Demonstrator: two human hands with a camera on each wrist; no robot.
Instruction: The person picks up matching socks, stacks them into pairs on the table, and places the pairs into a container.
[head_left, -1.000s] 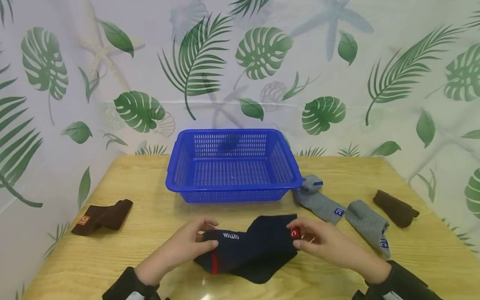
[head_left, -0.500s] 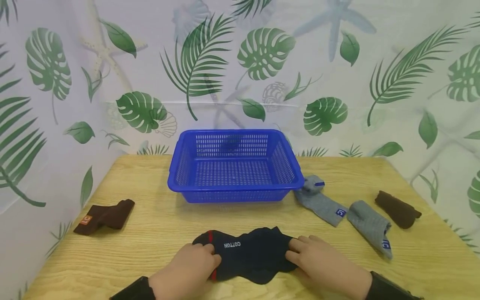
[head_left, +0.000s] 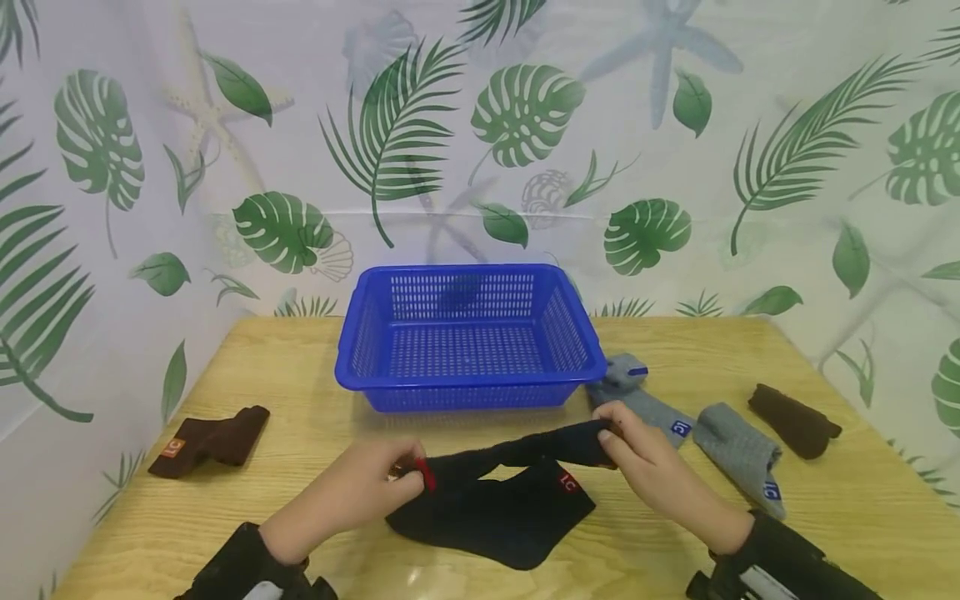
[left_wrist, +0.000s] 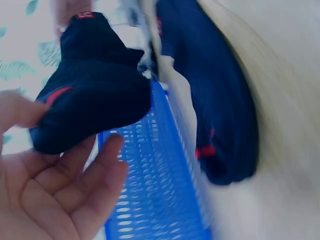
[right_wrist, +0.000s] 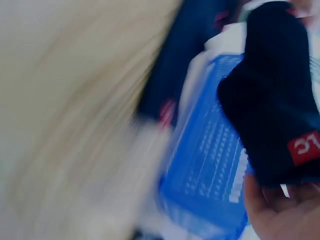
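Stretched between both hands is a dark navy sock (head_left: 517,450) with a red stripe near its toe. The left hand (head_left: 386,479) pinches its toe end; the right hand (head_left: 633,442) pinches the cuff, where a red label (right_wrist: 305,147) shows in the right wrist view. A second navy sock (head_left: 502,521) lies flat on the table just below, its red label toward the right. In the left wrist view the held sock (left_wrist: 95,95) sits between thumb and fingers, and the lying sock (left_wrist: 215,100) appears beside it.
A blue plastic basket (head_left: 468,382) stands at the back of the wooden table (head_left: 300,358). To the right lie two grey socks (head_left: 738,454) and a brown sock (head_left: 795,419). Another brown sock (head_left: 210,442) lies at the left. A leaf-patterned sheet (head_left: 480,133) hangs behind.
Half a second ago both hands were down at the navy socks lying together on the table. One sock is now lifted and separated from the other, held at both ends.
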